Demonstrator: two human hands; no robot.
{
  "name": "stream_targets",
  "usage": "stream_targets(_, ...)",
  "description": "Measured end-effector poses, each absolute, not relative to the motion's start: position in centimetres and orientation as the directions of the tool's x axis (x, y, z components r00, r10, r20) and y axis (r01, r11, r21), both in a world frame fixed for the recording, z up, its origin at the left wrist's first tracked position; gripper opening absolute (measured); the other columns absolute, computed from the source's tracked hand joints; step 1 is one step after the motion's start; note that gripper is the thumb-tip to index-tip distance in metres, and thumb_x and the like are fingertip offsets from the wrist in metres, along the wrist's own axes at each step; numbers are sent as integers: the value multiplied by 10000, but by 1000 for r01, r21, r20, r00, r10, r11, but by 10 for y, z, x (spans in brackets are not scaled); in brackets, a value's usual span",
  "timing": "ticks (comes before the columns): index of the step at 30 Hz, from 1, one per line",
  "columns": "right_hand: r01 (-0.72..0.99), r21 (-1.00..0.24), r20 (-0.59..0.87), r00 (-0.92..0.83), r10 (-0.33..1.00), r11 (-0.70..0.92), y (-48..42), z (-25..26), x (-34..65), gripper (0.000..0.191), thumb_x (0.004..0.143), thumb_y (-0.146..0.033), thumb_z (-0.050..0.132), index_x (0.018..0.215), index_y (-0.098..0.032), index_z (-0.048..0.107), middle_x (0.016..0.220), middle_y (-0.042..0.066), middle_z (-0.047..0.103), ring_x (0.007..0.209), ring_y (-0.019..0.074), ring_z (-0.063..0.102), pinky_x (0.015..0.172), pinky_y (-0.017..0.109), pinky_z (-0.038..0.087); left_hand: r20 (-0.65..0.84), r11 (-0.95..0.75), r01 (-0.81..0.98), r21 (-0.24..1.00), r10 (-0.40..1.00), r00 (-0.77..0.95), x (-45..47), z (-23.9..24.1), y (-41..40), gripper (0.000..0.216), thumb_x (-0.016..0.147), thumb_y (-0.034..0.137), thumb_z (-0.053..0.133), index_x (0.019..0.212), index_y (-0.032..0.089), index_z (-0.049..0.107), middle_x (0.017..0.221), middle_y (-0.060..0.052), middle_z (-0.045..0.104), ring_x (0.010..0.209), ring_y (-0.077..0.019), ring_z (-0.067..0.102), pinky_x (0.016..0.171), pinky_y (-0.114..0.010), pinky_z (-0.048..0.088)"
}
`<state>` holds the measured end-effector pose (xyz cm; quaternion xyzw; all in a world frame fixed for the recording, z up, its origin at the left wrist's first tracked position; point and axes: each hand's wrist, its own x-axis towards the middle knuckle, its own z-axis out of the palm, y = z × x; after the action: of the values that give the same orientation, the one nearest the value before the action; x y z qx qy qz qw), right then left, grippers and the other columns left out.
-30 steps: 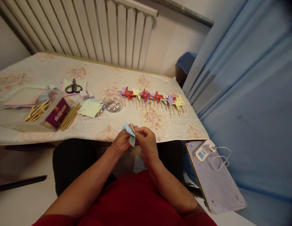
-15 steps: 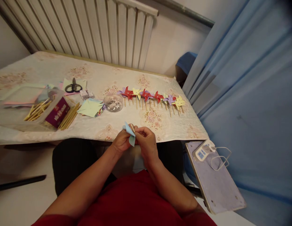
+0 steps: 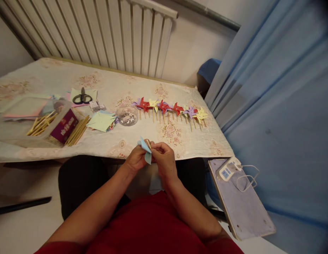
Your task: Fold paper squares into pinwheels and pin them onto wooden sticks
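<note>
Above my lap, just off the front edge of the table, both hands meet around a light blue paper pinwheel (image 3: pixel 146 147) with curled blades. My left hand (image 3: pixel 136 158) is closed on it from the left. A short end of a wooden stick (image 3: pixel 149 143) shows behind the paper, between the hands. My right hand (image 3: pixel 165 158) pinches with thumb and fingertips at the pinwheel's right side; what lies in that pinch is hidden by the fingers. On the table ahead lies a row of finished pinwheels on sticks (image 3: pixel 164 107), red, yellow and purple.
A clear round tub of pins (image 3: pixel 127 116) sits beside stacked cut paper squares (image 3: pixel 101 121). Farther left are black scissors (image 3: pixel 82 97), small boxes (image 3: pixel 97 106), bundled wooden sticks (image 3: pixel 78 131) and a plastic box (image 3: pixel 51 137). A power strip (image 3: pixel 229 169) lies on a low board at right.
</note>
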<state>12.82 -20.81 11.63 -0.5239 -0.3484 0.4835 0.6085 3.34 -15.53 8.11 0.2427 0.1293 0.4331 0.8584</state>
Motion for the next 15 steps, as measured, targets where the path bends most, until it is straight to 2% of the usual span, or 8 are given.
stream_targets(15,-101,-993,-83,317,945,-53,-208,121,129,166,671,-344,719,717,-202,645,537,-72,530,501,109,494,496,230,407,-7,486,-667,565,811,585,29,80,-153,324,626,160,833,618,153,509,667,26,561,587,-115,581,562,-241,509)
